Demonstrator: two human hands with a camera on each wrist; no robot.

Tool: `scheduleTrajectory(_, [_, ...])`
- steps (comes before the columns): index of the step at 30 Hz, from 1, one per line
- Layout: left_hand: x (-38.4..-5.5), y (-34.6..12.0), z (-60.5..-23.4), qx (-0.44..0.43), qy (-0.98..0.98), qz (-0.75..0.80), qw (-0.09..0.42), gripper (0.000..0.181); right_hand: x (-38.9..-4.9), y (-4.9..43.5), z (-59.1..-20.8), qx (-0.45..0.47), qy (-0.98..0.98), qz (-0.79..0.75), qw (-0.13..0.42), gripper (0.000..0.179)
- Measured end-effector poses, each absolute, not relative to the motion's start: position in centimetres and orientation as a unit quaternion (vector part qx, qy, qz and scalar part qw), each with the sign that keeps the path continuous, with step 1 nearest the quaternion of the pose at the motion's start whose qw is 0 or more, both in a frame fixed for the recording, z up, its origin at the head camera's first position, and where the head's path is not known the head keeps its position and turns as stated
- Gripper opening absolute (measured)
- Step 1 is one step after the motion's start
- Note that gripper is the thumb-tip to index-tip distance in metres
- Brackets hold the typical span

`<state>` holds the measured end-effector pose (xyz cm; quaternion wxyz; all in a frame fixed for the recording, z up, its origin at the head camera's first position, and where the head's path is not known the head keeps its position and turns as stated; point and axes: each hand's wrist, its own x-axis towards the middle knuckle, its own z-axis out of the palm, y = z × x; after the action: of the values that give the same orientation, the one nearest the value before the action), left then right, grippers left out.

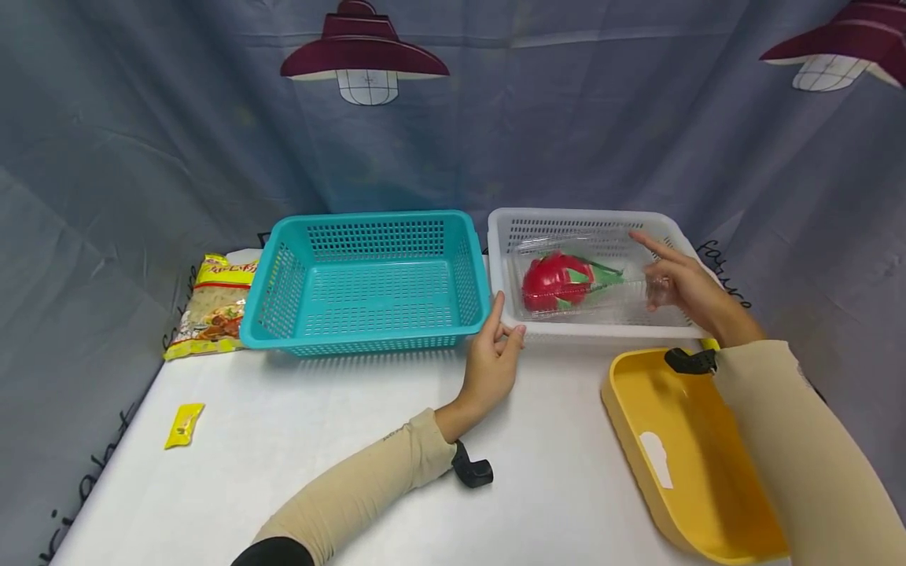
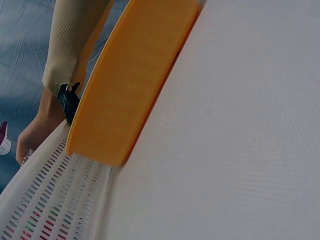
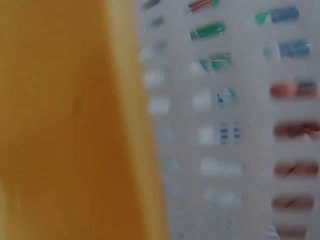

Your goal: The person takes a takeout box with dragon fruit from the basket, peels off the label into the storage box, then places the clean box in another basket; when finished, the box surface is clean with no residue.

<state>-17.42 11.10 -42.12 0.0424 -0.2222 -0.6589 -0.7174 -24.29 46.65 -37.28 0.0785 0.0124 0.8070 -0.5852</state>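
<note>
My right hand (image 1: 683, 279) reaches into the white basket (image 1: 587, 215) and grips the right end of a clear plastic box (image 1: 623, 244). A red dragon fruit (image 1: 552, 281) with green tips shows at the box's left end; whether it lies in or under the plastic I cannot tell. At the basket's front left corner, my left hand (image 1: 488, 369) touches the rim with its index finger extended. The left wrist view shows the white basket's slotted wall (image 2: 55, 195) and the right hand (image 2: 37, 135) at the rim, where clear plastic glints by the fingertips.
Left of the white basket stands a teal basket (image 1: 375, 342). A yellow food packet (image 1: 215, 303) leans beside it, and a small yellow wrapped packet (image 1: 185, 425) lies farther forward. Under the right forearm sits a yellow tray (image 1: 637, 440), close to the white basket's front.
</note>
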Motion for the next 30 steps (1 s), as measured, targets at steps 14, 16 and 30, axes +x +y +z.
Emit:
scheduleTrajectory(14, [-17.6, 11.0, -43.5, -0.218, -0.661, -0.716, 0.056, 0.063, -24.2, 45.9, -39.6, 0.026, 0.915, -0.4, 0.049, 0.065])
scheduleTrajectory(16, [-17.7, 11.0, -43.7, -0.218, -0.662, -0.714, 0.063, 0.062, -24.4, 45.6, -39.8, 0.03, 0.934, -0.354, 0.042, 0.065])
scheduleTrajectory(30, [-20.0, 10.9, -47.0, -0.234, -0.677, -0.694, 0.077, 0.055, -24.6, 44.2, -38.2, 0.049, 0.985, -0.164, -0.032, 0.064])
